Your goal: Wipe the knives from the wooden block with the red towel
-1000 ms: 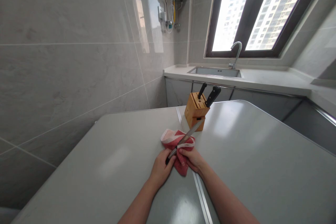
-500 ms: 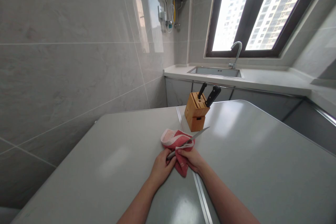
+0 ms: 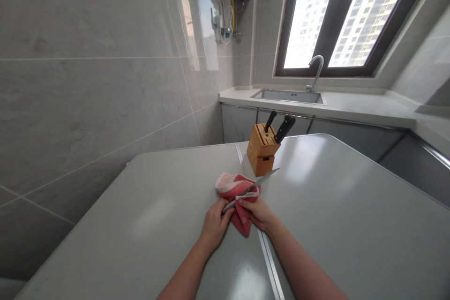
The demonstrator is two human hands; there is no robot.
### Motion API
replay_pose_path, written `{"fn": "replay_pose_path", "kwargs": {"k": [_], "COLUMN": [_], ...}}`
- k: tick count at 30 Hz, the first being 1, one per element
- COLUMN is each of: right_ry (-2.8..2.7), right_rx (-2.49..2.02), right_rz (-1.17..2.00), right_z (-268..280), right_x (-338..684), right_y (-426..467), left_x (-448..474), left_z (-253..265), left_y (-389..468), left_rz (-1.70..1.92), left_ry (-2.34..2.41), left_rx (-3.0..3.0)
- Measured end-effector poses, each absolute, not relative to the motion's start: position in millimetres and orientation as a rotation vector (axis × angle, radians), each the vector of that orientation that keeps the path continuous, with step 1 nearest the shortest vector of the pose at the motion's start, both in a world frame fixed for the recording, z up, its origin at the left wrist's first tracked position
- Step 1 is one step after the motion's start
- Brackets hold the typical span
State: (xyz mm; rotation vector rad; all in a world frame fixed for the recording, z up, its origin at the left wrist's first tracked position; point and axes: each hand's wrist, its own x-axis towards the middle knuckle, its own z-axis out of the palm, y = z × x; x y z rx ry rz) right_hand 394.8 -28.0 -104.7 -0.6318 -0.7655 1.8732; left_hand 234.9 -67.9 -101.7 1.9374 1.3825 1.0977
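My left hand (image 3: 215, 219) is closed around the handle end of a knife (image 3: 266, 177), whose blade points up and to the right. A red and white towel (image 3: 242, 219) is bunched about the knife near its middle, and my right hand (image 3: 259, 213) grips that cloth against the knife. The blade's tip sticks out past the towel, in front of a wooden knife block (image 3: 263, 150). Most of the handle is hidden by my left fingers and the cloth.
Two black-handled knives (image 3: 284, 128) stand in the block. Below everything is a pale table (image 3: 168, 197) with a metal seam (image 3: 270, 262). Behind it runs a counter (image 3: 358, 101) with a sink (image 3: 288, 97) and a faucet (image 3: 318, 71). A tiled wall (image 3: 105, 98) rises on the left.
The knife has shifted very slightly down and to the left, its tip a little nearer to me. Both hands keep their grip, almost unmoved.
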Motion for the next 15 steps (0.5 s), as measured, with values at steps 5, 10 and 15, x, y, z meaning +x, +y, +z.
{"fn": "replay_pose_path", "kwargs": {"k": [5, 10, 15], "right_ry": [-0.781, -0.753, -0.768], "right_rx": [-0.629, -0.636, -0.633], "right_rz": [1.899, 1.895, 1.886], "right_z": [-108.9, -109.0, -107.9], "right_x": [396.2, 396.9, 396.4], "right_y": [-27.4, -27.6, -28.7], "left_x": [234.8, 234.8, 234.0], "left_z": [-99.3, -98.5, -98.4], "left_y": [-69.7, -71.2, -71.4], "left_rz": [1.087, 1.096, 1.113], "left_ry": [1.397, 1.39, 1.393], "left_rx": [1.944, 1.931, 1.945]}}
